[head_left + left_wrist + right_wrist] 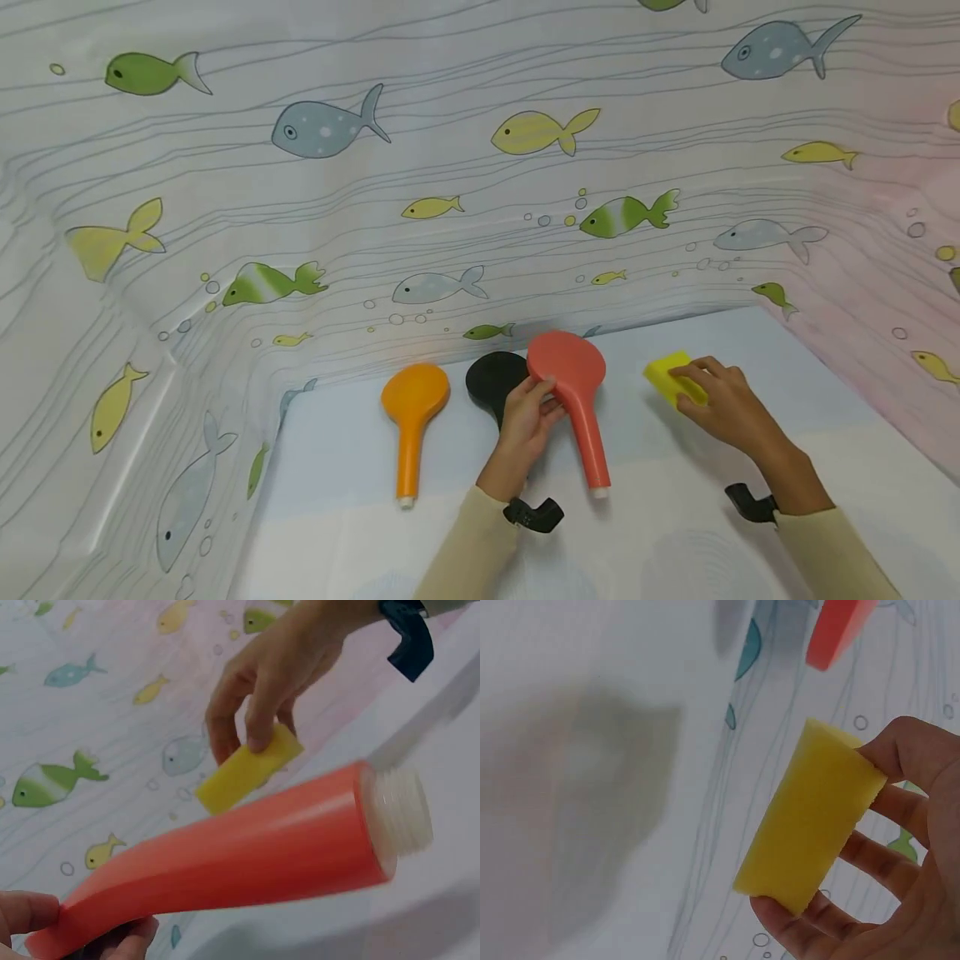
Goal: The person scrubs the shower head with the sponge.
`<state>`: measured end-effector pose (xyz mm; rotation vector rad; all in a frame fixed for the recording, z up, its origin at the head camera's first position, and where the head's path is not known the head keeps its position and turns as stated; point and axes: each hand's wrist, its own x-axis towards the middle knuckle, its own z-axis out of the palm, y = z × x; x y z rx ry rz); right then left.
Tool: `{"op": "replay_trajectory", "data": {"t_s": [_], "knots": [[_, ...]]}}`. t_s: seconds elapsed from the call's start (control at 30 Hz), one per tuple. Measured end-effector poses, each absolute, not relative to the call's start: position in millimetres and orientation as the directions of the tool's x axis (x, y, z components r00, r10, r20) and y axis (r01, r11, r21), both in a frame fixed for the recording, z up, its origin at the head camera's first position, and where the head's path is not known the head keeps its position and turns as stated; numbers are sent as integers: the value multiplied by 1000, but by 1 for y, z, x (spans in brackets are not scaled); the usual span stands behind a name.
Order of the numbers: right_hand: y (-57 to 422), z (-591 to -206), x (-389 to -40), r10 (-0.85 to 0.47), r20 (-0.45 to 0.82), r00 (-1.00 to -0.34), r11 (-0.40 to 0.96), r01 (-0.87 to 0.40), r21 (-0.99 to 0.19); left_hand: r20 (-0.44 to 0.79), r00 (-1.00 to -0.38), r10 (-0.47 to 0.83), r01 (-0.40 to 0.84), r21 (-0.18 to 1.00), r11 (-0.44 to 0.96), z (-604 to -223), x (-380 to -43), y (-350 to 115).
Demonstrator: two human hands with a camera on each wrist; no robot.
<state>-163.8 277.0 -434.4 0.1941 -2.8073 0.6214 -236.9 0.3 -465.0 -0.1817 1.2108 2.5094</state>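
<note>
My left hand (527,421) grips a red shower head (567,367) at the neck, below its round head, and holds it up. Its handle points down toward me; the white threaded end (405,810) shows large in the left wrist view. To the right, my right hand (723,404) pinches a yellow sponge (810,817) between thumb and fingertips, raised over the table. The sponge is apart from the red shower head. Behind my left hand lies a black shower head (491,379), its handle mostly hidden. An orange shower head (415,392) lies left of it.
The pale tabletop (330,467) carries the shower heads. A white sheet printed with fish (442,250) rises behind the table and along both sides. Each wrist wears a dark band with a camera mount (534,515).
</note>
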Motion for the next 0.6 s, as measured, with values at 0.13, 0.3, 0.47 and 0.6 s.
{"op": "replay_trajectory", "data": {"t_s": [0.13, 0.3, 0.47, 0.6], "knots": [[281, -442, -168, -42, 251, -967, 909, -141, -393, -263, -938, 228, -347, 738, -579, -474, -243, 12], [285, -452, -172, -1, 204, -979, 914, -84, -398, -277, -939, 203, -343, 732, -588, -481, -247, 24], [284, -460, -175, 15, 207, -978, 916, -70, -396, -317, -933, 169, -354, 724, -593, -490, -250, 34], [283, -466, -176, 24, 217, -976, 916, -65, -395, -350, -927, 138, -359, 713, -602, -497, -252, 39]]}}
